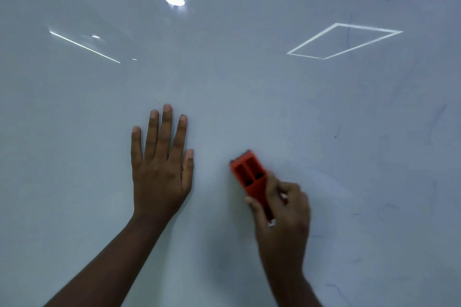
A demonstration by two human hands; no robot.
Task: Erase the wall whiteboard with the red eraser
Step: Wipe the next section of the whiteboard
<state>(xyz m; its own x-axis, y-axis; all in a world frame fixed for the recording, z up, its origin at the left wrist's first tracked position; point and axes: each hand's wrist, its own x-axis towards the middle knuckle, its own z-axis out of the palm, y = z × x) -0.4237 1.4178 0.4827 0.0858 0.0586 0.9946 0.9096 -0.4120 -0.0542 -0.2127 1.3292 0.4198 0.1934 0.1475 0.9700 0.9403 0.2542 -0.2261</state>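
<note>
On the whiteboard: left hand pressed flat, fingers apart; right hand gripping red eraser.

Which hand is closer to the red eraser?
Right. The right hand grips the red eraser; the left hand lies flat on the whiteboard, apart from it.

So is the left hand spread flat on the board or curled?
Spread flat: the left hand lies on the whiteboard with fingers straight, holding nothing.
</note>
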